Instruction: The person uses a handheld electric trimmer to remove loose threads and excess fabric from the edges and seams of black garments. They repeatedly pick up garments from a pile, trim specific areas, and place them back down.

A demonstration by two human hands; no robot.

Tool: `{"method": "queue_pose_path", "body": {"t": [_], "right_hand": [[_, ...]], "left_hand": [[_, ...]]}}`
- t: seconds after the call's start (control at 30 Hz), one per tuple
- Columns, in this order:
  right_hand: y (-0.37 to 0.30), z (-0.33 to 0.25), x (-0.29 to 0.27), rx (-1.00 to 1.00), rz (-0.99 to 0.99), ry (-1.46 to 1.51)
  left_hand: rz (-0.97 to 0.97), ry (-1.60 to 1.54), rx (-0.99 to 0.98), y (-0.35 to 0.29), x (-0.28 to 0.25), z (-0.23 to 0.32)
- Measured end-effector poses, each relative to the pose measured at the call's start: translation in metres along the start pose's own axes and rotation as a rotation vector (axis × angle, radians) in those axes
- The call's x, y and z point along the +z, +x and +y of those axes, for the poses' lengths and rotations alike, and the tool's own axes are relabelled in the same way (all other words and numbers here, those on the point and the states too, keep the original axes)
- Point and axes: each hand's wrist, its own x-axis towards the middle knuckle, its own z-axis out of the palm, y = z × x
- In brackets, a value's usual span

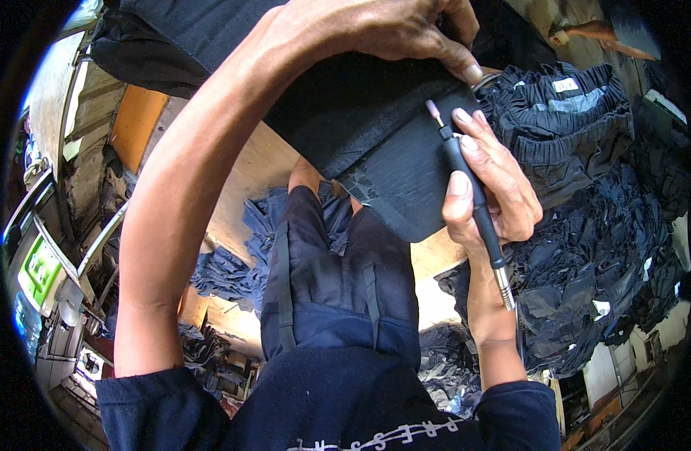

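Note:
My right hand (503, 199) grips a slim black rotary grinder handpiece (466, 173) like a pen. Its small pinkish grinding tip (433, 108) points up and away, just above a black garment (360, 90). The cloth lies over a flat dark board (402, 180) with a scuffed near end. My left arm arches over from the left, and my left hand (402, 30) is closed on the garment near its far right edge, thumb pressed down. Some of the left fingers are hidden behind the hand.
Dark elastic-waist garments (563, 143) are stacked right of the board, beside a large heap of dark clothing (594, 255). More dark cloth (263, 233) lies below, around my legs. At the far right another person's arm (612, 34) shows. A green-framed object (41, 270) stands left.

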Motion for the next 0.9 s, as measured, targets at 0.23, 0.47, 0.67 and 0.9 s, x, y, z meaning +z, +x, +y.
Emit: {"method": "queue_pose_path", "body": {"t": [0.23, 0.47, 0.67, 0.9], "right_hand": [[0.001, 0.003, 0.006, 0.027, 0.131, -0.017], [-0.001, -0.001, -0.002, -0.003, -0.031, 0.024], [0.003, 0.0, 0.002, -0.098, -0.058, 0.067], [0.005, -0.002, 0.003, -0.106, -0.131, 0.093]], "left_hand": [[0.008, 0.01, 0.007, 0.001, 0.001, 0.0], [0.052, 0.009, 0.083, -0.001, 0.003, -0.007], [0.102, 0.084, 0.121, 0.002, 0.011, -0.015], [0.102, 0.065, 0.156, -0.007, 0.003, -0.007]]}}
